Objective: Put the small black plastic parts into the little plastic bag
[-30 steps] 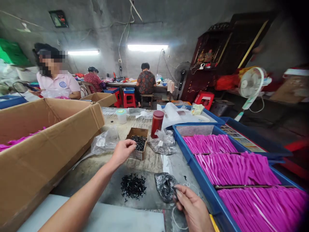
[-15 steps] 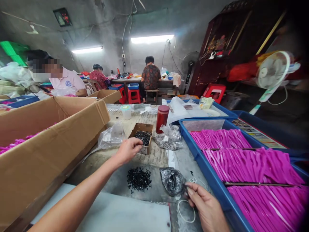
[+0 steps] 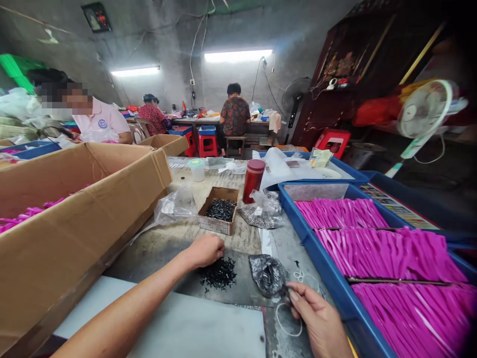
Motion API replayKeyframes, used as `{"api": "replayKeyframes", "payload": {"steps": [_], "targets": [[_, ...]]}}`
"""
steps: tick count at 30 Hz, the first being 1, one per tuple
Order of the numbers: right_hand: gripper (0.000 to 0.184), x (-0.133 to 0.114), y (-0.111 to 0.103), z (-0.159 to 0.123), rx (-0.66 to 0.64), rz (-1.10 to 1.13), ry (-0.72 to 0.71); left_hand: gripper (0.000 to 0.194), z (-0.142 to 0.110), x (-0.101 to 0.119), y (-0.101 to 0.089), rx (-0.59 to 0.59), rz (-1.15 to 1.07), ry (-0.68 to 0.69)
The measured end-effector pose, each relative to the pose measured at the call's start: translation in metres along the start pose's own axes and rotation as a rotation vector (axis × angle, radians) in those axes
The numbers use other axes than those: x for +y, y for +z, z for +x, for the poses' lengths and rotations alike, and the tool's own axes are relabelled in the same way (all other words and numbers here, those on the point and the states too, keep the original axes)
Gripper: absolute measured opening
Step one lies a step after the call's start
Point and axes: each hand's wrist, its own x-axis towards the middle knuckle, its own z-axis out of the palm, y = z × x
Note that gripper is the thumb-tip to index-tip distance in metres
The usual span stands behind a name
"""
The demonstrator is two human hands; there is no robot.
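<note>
My left hand (image 3: 206, 250) is closed with its fingertips pointing down, at the far edge of a pile of small black pieces (image 3: 219, 275). Whatever it may hold is hidden. Just beyond it stands a small cardboard box (image 3: 217, 226) with many small dark, shiny pieces inside. My right hand (image 3: 316, 313) pinches the near right edge of a dark plastic bag (image 3: 257, 266), whose mouth gapes upward and shows black pieces within. White rubber bands (image 3: 288, 332) lie beside the right hand.
A long cardboard carton (image 3: 93, 199) flanks the left side. To the right, a blue tray (image 3: 316, 258) holds rows of magenta plastic pieces (image 3: 387, 248). Farther back are a red canister (image 3: 254, 181), clear bags and a lidded tub (image 3: 196, 171). Several people sit beyond.
My left hand has come back from the small cardboard box and down to the black pile. My right hand stays at the bag's edge. The view has shifted slightly.
</note>
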Motion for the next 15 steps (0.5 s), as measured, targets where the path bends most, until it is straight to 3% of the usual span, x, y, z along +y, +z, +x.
{"api": "replayKeyframes", "payload": {"steps": [15], "targets": [[0.023, -0.0022, 0.0039, 0.0027, -0.012, 0.025, 0.010, 0.018, 0.0041, 0.0041, 0.0058, -0.020, -0.006, -0.001]]}}
